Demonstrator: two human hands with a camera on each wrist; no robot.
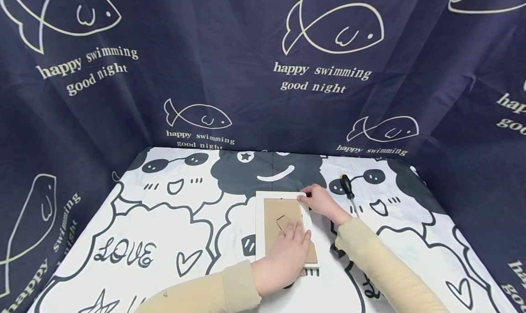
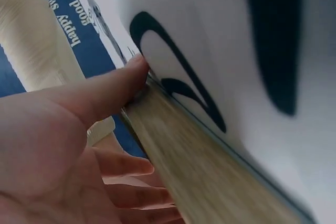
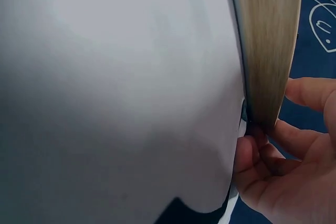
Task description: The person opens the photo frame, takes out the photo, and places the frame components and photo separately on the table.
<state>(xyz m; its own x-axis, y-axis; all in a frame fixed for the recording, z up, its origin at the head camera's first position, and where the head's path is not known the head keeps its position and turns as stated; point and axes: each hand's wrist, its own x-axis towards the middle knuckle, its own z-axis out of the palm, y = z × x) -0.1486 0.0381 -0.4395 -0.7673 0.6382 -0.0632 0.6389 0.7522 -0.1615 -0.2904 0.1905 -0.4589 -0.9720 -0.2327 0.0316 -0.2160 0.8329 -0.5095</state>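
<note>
A white-rimmed picture frame point(image 1: 260, 221) lies on the tablecloth with its brown backing board point(image 1: 273, 212) facing up. My left hand point(image 1: 283, 260) rests on the lower part of the board, fingers extended. In the left wrist view, its thumb point(image 2: 137, 69) touches the frame's wood-grained side point(image 2: 194, 161) at one end. At the far right corner, my right hand point(image 1: 322, 203) grips the frame between thumb and fingers. The right wrist view shows curled fingers point(image 3: 257, 158) at the end of the frame's side point(image 3: 268, 40). A bent thin dark line on the board is partly covered by the left fingers.
To the right of the frame, beyond the right forearm, lies a screwdriver point(image 1: 347, 187) with a black handle. The table wears a white cloth point(image 1: 156, 230) with dark cartoon prints. Dark blue fish-print curtains point(image 1: 255, 89) hang behind the table and at both sides.
</note>
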